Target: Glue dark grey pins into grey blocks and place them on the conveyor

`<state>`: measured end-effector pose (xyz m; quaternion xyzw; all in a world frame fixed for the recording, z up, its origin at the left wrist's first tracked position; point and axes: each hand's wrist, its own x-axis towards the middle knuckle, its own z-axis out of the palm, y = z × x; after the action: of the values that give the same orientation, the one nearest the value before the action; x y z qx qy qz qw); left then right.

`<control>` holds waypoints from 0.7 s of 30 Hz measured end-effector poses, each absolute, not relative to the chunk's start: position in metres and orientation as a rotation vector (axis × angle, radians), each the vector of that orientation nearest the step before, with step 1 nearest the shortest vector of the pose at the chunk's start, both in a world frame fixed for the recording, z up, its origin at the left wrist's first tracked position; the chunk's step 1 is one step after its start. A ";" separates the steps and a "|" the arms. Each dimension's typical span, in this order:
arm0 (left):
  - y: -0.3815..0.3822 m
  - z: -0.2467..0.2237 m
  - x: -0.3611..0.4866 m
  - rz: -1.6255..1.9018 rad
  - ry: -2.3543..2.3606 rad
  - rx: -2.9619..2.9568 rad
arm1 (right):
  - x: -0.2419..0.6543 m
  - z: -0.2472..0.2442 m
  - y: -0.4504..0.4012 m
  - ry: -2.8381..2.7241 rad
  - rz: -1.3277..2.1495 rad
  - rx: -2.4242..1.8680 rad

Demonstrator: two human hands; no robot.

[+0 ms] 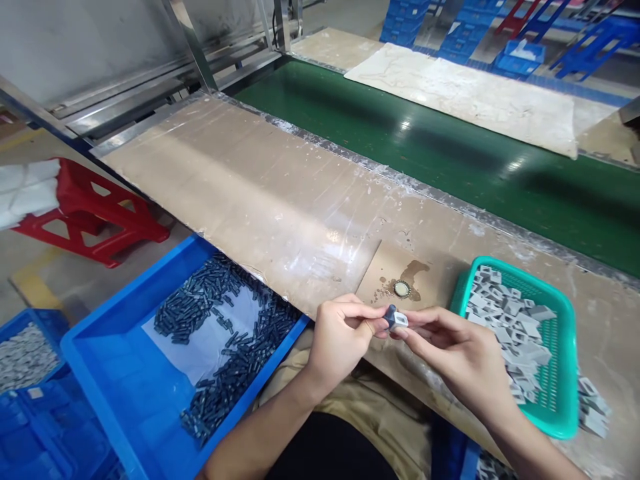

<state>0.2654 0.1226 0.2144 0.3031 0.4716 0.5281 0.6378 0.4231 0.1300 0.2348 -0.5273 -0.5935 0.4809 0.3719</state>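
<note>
My left hand (340,337) pinches a small dark blue-grey plastic part (391,313) between thumb and fingertips. Against it, my right hand (457,353) grips a small light grey plastic piece (401,319) with a square opening. The two pieces meet between my fingertips above the table's near edge; how far one sits inside the other is hidden. Just beyond my hands, a small round cap (401,289) lies in a wet patch on a cardboard sheet (376,270). A green basket (567,347) of light grey pieces (520,320) stands right of my right hand.
Left of my lap, a blue tray (120,383) holds many dark parts (250,353) around a white sheet. Loose grey pieces (593,410) lie beside the basket. A green conveyor belt (350,120) runs behind the brown tabletop (240,180). A red stool (100,213) stands at left.
</note>
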 end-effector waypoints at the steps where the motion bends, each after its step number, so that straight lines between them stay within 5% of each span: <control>1: 0.124 0.215 0.266 1.199 1.072 0.686 | 0.423 0.233 0.131 -1.504 1.245 -1.344; 16: 0.134 0.223 0.258 1.099 1.103 0.782 | 0.433 0.247 0.155 -1.520 1.379 -1.446; 21: 0.129 0.210 0.196 1.570 1.782 0.753 | 0.501 0.257 0.237 -1.517 0.695 -1.817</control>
<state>0.1965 0.1294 0.2100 0.2864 0.6777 0.5972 0.3193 0.5009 0.2368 0.2573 -0.6950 -0.5803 0.2657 0.3312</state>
